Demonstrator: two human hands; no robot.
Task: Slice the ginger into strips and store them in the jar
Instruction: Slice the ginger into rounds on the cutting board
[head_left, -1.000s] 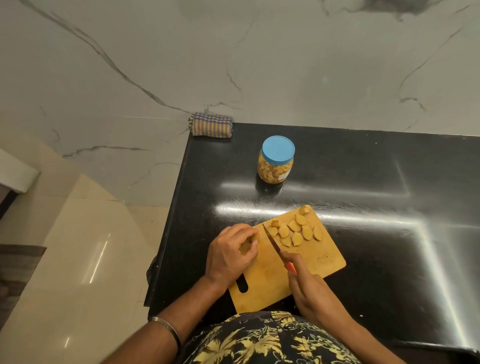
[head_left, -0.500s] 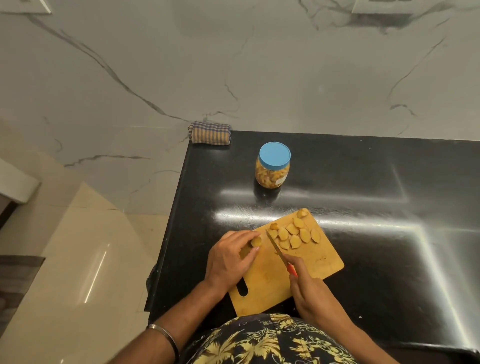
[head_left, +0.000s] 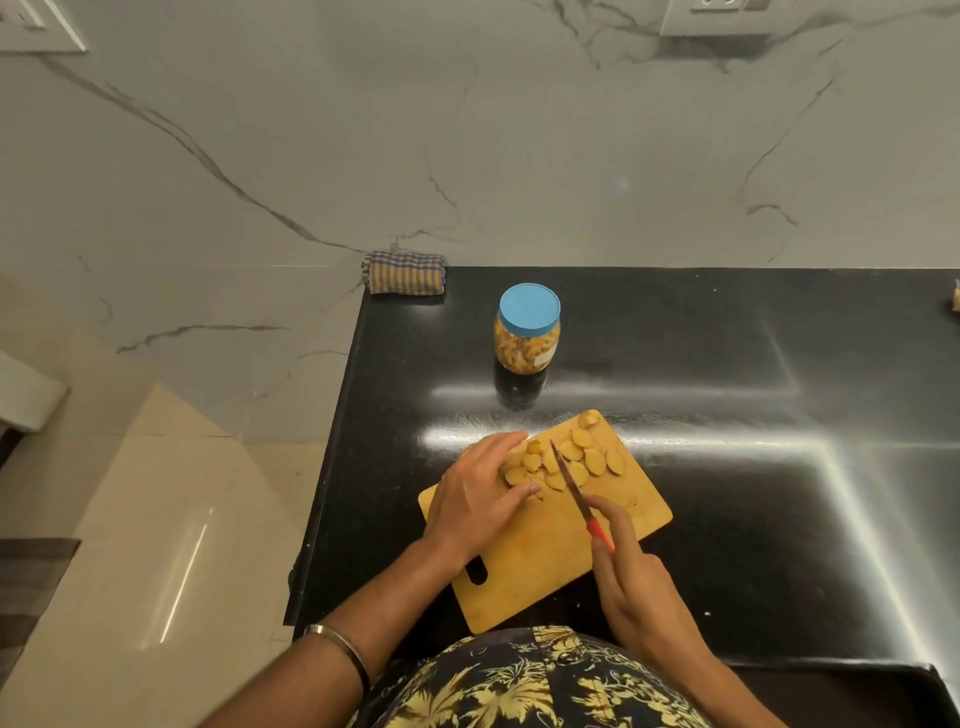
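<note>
Several yellow ginger slices (head_left: 584, 457) lie at the far end of a wooden cutting board (head_left: 540, 561) on the black counter. My left hand (head_left: 475, 499) rests flat on the board's left side, fingers spread, fingertips touching the leftmost slices. My right hand (head_left: 631, 582) grips a red-handled knife (head_left: 571, 483); its blade points away from me across the slices. Behind the board stands a clear jar (head_left: 527, 332) with a blue lid, closed and filled with yellow pieces.
A folded striped cloth (head_left: 405, 273) lies at the counter's (head_left: 779, 415) back left corner against the marble wall. The counter's left edge drops to a tiled floor (head_left: 156, 545). A small pale object (head_left: 955, 301) sits at the far right edge.
My left hand has let go of the ginger piece it was pinching and now lies flat with its fingers over the slices. The knife has shifted right, over the slice pile.
</note>
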